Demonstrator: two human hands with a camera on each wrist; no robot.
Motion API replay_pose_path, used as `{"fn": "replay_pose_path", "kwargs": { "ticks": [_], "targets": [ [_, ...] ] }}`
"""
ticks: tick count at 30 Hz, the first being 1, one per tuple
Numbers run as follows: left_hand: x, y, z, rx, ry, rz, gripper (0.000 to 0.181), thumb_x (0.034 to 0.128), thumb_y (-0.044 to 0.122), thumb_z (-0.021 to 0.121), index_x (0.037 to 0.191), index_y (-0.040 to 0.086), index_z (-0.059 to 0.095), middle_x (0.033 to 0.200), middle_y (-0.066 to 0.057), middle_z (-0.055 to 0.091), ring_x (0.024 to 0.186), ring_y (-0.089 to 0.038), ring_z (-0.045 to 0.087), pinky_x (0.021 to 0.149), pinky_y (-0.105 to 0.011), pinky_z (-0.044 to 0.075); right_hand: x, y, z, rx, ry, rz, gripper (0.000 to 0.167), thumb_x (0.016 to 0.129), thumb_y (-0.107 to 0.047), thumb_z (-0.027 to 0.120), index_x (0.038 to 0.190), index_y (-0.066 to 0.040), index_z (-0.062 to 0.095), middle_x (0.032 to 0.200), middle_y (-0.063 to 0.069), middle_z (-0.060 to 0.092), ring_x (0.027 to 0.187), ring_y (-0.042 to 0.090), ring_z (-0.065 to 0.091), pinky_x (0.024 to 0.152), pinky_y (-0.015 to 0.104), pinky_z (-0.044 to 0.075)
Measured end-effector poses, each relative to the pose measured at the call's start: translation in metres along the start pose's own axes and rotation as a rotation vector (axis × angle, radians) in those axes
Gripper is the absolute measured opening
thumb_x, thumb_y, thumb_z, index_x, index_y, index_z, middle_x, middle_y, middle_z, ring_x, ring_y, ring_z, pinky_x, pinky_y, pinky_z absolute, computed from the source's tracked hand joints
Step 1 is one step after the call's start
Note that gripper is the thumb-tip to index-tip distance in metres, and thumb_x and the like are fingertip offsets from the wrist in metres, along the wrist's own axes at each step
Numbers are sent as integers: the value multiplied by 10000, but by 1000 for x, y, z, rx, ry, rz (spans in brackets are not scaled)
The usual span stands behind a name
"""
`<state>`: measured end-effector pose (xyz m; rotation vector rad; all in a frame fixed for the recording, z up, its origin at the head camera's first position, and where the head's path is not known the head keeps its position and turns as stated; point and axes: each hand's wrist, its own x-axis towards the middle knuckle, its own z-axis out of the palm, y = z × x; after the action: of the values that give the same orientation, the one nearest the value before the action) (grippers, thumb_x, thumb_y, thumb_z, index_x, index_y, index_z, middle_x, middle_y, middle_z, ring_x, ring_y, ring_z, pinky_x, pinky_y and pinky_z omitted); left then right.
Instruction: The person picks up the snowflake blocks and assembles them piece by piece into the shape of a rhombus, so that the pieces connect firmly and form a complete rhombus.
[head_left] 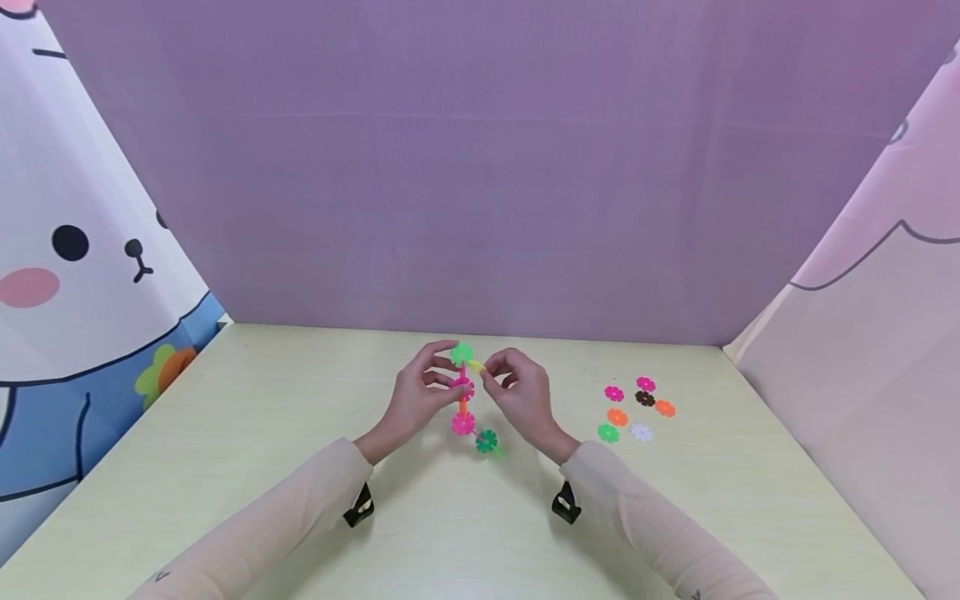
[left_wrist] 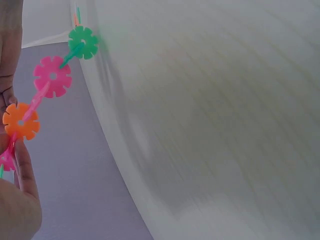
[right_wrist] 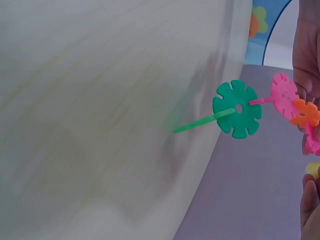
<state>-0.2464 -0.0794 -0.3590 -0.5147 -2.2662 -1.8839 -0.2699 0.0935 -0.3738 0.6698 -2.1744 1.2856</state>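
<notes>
My left hand (head_left: pixel 415 400) grips a chain of slotted plastic snowflake discs near its upper end. A light green disc (head_left: pixel 461 354) tops the chain. Pink discs (head_left: pixel 462 423) and an orange disc (left_wrist: pixel 21 122) follow below, then a dark green disc (right_wrist: pixel 237 109) with a light green disc (right_wrist: pixel 202 121) seen edge-on. Between thumb and fingers of my right hand (head_left: pixel 527 402) is a yellow disc (head_left: pixel 476 366), close beside the light green top disc. Whether those two touch is hard to tell. The fingers partly cover the upper pink disc.
To the right on the pale tabletop (head_left: pixel 300 500) lie several loose discs, among them a black disc (head_left: pixel 645 398), a white disc (head_left: pixel 641 432), an orange disc (head_left: pixel 617 417) and a green disc (head_left: pixel 608 432). A purple backdrop (head_left: pixel 480 167) rises behind the table.
</notes>
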Motion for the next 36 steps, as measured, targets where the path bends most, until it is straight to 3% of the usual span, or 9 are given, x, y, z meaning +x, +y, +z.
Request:
{"fn": "replay_pose_path", "kwargs": {
  "ticks": [19, 25, 30, 36],
  "targets": [
    [1, -5, -5, -71, -29, 20, 564, 733, -24, 718, 1245, 16, 484, 1020, -246, 589, 855, -363, 632, 686, -252, 548, 0, 6, 5, 46, 3, -66, 99, 750, 31, 691, 812, 13, 617, 764, 121, 651, 665, 208, 634, 608, 340, 548],
    [2, -6, -6, -68, -20, 35, 555, 726, -35, 720, 1231, -1, 494, 1014, -244, 590, 832, -292, 641, 681, -240, 546, -1, -12, 1, 82, 1, -57, 91, 743, 94, 656, 810, 94, 595, 757, 213, 629, 667, 303, 626, 618, 428, 540],
    [2, -6, -7, -84, -36, 34, 545, 726, -43, 716, 1222, -16, 494, 1015, -254, 588, 825, -255, 639, 680, -239, 546, -3, -28, -4, 77, 7, -78, 78, 743, 109, 642, 795, 104, 584, 747, 214, 626, 652, 308, 617, 616, 397, 542],
    [3, -7, -8, -99, -52, 33, 547, 725, -44, 715, 1222, -21, 486, 1013, -271, 581, 819, -228, 640, 682, -247, 547, -3, -10, 4, 85, 21, -101, 96, 732, 111, 658, 801, 85, 597, 743, 185, 635, 635, 270, 623, 596, 343, 544]
  ]
}}
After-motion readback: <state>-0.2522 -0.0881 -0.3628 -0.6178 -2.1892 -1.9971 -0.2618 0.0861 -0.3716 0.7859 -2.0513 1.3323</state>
